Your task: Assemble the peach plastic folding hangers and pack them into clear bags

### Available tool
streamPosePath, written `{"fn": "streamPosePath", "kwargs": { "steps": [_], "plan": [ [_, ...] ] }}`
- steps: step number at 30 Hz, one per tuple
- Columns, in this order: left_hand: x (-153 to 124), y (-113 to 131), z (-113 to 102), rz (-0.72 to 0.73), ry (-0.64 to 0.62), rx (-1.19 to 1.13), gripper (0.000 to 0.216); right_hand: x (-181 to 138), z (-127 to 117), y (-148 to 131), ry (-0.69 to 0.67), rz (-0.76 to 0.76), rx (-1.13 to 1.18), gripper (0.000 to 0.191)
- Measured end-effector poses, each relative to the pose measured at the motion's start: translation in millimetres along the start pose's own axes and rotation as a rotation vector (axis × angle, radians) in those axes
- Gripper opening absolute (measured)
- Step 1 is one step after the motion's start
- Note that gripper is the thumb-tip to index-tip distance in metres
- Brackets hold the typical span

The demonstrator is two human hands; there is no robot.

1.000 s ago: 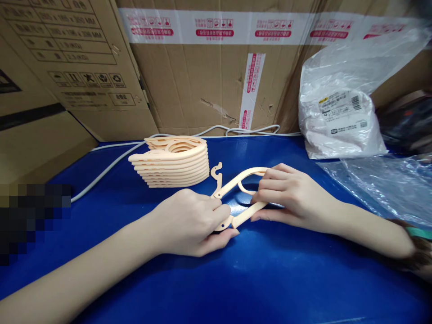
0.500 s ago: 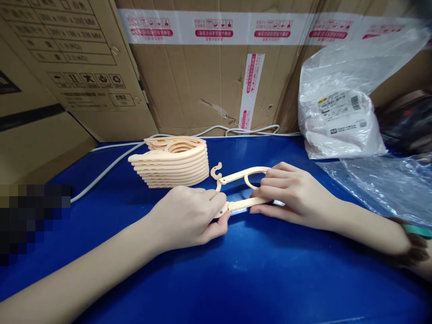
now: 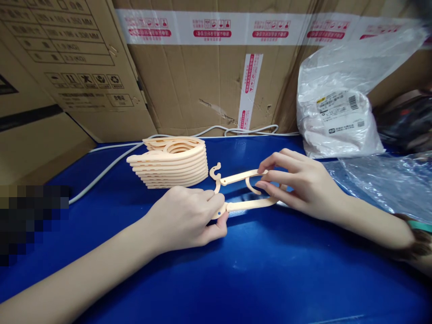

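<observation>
hanger, pinched between fingers of the left hand, ends at parted fingers of the right hand.

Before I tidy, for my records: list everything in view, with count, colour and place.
Hanger: one, cream, at both hands
Hanger stack: one, cream, behind left hand
Table: one, blue, under hands
Cable: count unclear, white, rear and left
Boxes: at least two, brown, rear and left
Printed tape: two strips, white, rear box
Bag: one, whitish, right rear
Plastic sheet: one, clear, right
Unclear item: at least one, black, far right
Wristband: count unclear, brown and green, right wrist
Left hand: one, bare, holding hanger
Right hand: one, bare, at hanger's right end
</observation>
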State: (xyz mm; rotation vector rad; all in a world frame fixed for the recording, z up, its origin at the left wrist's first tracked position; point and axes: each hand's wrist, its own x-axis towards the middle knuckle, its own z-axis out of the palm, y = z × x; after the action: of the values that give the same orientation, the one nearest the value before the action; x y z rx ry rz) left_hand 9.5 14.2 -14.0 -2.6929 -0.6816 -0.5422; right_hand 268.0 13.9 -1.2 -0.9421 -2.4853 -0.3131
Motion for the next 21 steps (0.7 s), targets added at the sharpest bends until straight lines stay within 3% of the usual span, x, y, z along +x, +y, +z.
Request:
{"fn": "streamPosePath", "kwargs": {
  "steps": [8, 21],
  "plan": [
    [1, -1, -1, 0.002, 0.015, 0.007, 0.023, 0, 5, 8, -0.159, -0.013, -0.036, 0.032],
    [4, 2, -6, 0.184, -0.171, -0.221, 0.006, -1, 8, 15, -0.264, 0.010, -0.071, 0.028]
  ]
}}
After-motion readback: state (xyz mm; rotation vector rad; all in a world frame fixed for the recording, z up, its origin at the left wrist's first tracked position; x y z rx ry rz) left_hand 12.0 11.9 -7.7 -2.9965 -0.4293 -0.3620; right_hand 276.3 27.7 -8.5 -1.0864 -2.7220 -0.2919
